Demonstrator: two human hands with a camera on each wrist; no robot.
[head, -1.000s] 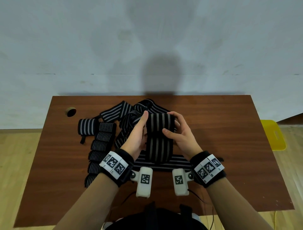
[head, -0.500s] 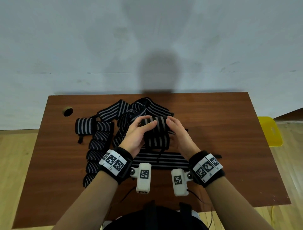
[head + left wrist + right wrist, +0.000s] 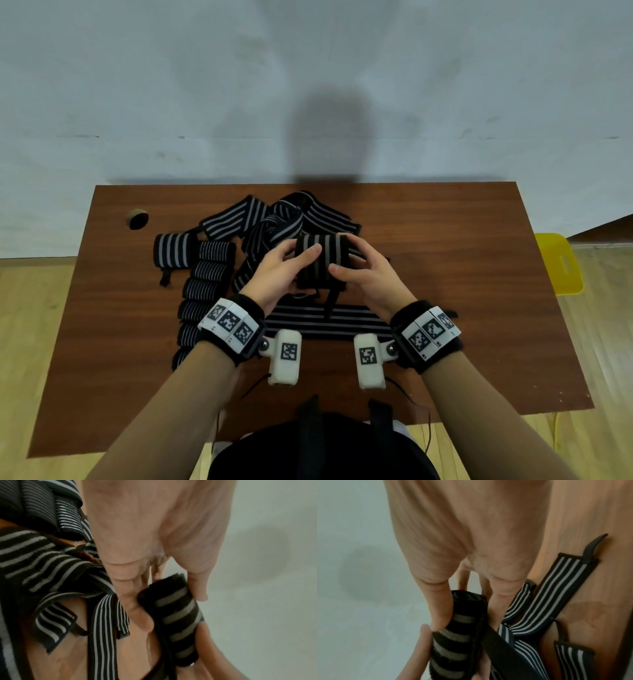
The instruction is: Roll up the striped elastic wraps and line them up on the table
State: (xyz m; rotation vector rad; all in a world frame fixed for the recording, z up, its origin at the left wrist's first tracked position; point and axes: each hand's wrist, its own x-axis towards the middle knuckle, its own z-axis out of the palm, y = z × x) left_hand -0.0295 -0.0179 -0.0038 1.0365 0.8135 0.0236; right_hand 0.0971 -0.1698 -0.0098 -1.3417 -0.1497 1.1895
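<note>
Both hands, left hand (image 3: 279, 274) and right hand (image 3: 364, 277), curl round a nearly rolled striped wrap (image 3: 320, 263) held above the desk (image 3: 462, 274); the rolling seems almost finished, so next it likely joins the row of rolls (image 3: 205, 284)

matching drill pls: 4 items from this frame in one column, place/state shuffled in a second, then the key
Items
1. wrap roll
2. row of finished rolls
3. flat wrap
4. yellow object

Place or state
A. on the floor, beyond the table's right edge
B. lying unrolled on the table, near the wrists
C. held above the table by the left hand and right hand
D. lined up on the table's left side

Pairs: 1-C, 2-D, 3-B, 4-A
</note>
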